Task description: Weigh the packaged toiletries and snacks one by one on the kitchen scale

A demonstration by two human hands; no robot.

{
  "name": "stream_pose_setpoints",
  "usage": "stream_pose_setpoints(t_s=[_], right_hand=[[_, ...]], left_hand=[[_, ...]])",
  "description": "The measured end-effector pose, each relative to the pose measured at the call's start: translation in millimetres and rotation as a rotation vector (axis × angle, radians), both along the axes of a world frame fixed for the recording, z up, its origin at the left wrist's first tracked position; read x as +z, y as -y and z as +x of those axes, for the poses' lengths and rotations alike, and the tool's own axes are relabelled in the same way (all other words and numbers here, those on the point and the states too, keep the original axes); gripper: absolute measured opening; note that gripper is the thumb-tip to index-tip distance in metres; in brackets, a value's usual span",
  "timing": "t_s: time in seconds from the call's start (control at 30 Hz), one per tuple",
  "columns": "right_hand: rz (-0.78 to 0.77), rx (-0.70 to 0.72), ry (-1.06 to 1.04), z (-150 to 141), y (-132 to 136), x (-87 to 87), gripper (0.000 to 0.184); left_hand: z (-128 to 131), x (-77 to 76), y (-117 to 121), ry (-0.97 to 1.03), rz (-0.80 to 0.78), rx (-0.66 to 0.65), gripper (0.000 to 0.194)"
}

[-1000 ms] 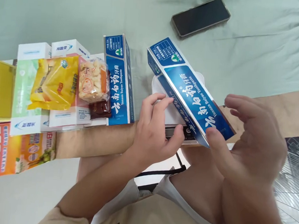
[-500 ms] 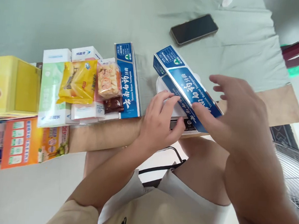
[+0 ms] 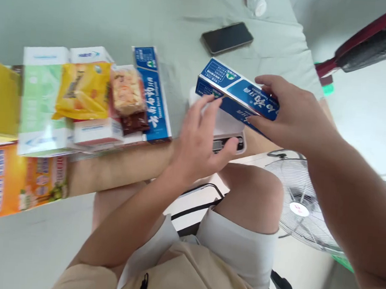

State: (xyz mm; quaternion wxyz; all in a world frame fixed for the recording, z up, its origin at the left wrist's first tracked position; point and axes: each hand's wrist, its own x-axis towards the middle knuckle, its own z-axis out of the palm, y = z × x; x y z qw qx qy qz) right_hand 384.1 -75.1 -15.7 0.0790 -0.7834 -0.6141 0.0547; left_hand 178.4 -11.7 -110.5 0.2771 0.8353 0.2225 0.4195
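A blue toothpaste box [image 3: 237,88] is tilted above a small white digital scale [image 3: 226,122]. My right hand [image 3: 289,110] grips its right end, thumb on the near side and fingers over the far side. My left hand [image 3: 202,138] is open beside the scale, fingertips close to the box's left end; whether they touch it I cannot tell. Part of the scale's dark display shows between my left thumb and fingers. To the left, a second blue toothpaste box [image 3: 156,101] lies on the table.
Left of it are a wrapped snack [image 3: 127,90], a brown packet [image 3: 135,123], a yellow packet [image 3: 85,90], a green-white box [image 3: 44,101] and an orange box [image 3: 10,179]. A phone [image 3: 227,37] and a clear bottle [image 3: 257,2] lie farther back. A fan [image 3: 301,188] stands right of my legs.
My right hand has closed on the toothpaste box's right end, and the box lies more level across the view. More of the scale shows. The view has shifted to the right.
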Motion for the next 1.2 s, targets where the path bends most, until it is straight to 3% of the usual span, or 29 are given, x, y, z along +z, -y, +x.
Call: stream_pose_setpoints(t_s=[0.13,0.23,0.3,0.47,0.57,0.67,0.77,0.87,1.03,1.2], right_hand=[[0.018,0.016,0.024,90.7,61.3,19.2,0.081],[-0.024,-0.056,-0.01,155.0,99.2,13.5,0.069],[-0.061,-0.071,-0.056,180.5,113.0,4.1,0.066],[-0.125,0.249,-0.14,193.8,110.1,-19.3,0.057],[-0.185,0.29,-0.158,200.6,101.4,-29.8,0.061],[-0.202,0.196,-0.104,219.7,106.6,-36.4,0.067],[-0.119,-0.081,-0.036,245.4,126.8,-44.4,0.076],[-0.076,-0.308,-0.129,265.6,147.5,-57.2,0.082],[-0.051,-0.426,-0.208,279.8,155.4,-75.1,0.089],[-0.068,-0.496,-0.276,285.0,150.1,-76.7,0.087]], left_hand=[[15.8,0.8,20.6,0.066,0.057,-0.021,0.058],[40.1,3.2,47.3,-0.002,0.03,-0.123,0.055],[63.5,5.3,63.7,-0.043,0.01,-0.163,0.051],[135.5,0.0,82.9,-0.153,-0.112,-0.085,0.068],[167.9,-8.9,81.7,-0.218,-0.16,-0.106,0.077],[181.3,-15.2,76.8,-0.299,-0.173,-0.116,0.069],[181.4,-17.6,72.7,-0.374,-0.191,-0.084,0.068],[178.5,-18.5,71.5,-0.403,-0.172,-0.081,0.074],[178.0,-17.1,72.4,-0.445,-0.139,-0.104,0.082],[180.9,-9.6,73.9,-0.571,-0.109,-0.127,0.075]])
